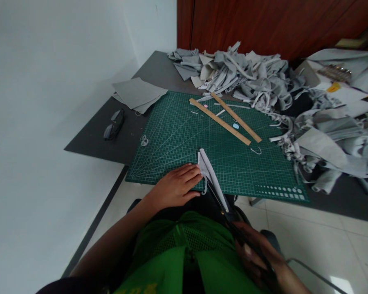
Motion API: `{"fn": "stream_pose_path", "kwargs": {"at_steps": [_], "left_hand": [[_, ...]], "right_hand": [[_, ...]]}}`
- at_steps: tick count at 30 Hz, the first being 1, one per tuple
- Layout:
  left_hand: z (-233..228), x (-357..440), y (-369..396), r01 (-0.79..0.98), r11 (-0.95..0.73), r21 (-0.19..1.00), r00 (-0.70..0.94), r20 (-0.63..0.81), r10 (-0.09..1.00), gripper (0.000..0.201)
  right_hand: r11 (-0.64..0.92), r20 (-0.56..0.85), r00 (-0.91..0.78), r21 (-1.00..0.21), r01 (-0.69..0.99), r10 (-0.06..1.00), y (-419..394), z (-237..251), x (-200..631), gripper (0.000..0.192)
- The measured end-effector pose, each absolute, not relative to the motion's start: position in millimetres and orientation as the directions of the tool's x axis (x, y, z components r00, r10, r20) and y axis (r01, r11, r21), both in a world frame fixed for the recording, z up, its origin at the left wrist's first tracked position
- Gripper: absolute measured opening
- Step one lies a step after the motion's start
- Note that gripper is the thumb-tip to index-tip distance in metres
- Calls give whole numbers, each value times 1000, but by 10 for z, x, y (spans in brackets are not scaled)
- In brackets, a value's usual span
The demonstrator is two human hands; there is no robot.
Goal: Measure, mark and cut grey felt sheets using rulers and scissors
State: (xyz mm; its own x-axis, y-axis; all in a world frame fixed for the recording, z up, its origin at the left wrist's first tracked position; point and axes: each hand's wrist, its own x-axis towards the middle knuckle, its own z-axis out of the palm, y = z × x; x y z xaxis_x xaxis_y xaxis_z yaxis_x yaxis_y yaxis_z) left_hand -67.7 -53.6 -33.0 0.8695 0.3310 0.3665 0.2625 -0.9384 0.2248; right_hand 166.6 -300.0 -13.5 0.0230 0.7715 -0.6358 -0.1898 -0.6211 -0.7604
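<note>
At near edge of green cutting mat [184, 134], centre: narrow grey fabric strip [209, 171], lying diagonal, far end on mat, near end hanging off desk [88, 141] edge toward lap. Looks thin, soft, floppy, light; likely to slide or bunch unless pinned flat. Best held near the mat end, flat under fingertips, w/ cut line kept taut.

Left hand [176, 188] flat on mat, fingers spread, tips touching strip's left edge, pressing not clasping; grip apart. Right hand [257, 257] low over lap, grip closed round handles of dark scissors [223, 208], blades running up alongside strip's lower part. Blades open or shut: can't tell, too dark.

Further out on mat: two wooden rulers [225, 120] lying crossed-ish, diagonal, w/ small blue chalk bit [236, 126] between them, plus thin offcuts nearby. Beyond and to right: big heap of grey fabric scraps [263, 85], spilling over mat's far-right corner and desk. Far left of mat: stack of flat grey sheets [138, 94]; nearer, dark glasses [114, 124] on bare desk. Green mesh vest [184, 253] at bottom, tiled floor below desk edge.
</note>
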Motion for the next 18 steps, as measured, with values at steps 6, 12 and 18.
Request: {"fn": "stream_pose_path", "kwargs": {"at_steps": [6, 12, 18], "left_hand": [[-321, -662, -535, 273, -931, 243, 868, 355, 347, 47], [-301, -635, -548, 321, -914, 250, 859, 330, 392, 69], [-300, -650, -541, 276, -934, 229, 872, 349, 343, 48]], "right_hand": [[-623, -641, 26, -755, -205, 767, -2924, -29, 1589, 69], [-633, -639, -30, -754, -176, 769, -2950, -99, 1633, 69], [-623, -636, 52, -766, -157, 770, -2996, -72, 1663, 69]]}}
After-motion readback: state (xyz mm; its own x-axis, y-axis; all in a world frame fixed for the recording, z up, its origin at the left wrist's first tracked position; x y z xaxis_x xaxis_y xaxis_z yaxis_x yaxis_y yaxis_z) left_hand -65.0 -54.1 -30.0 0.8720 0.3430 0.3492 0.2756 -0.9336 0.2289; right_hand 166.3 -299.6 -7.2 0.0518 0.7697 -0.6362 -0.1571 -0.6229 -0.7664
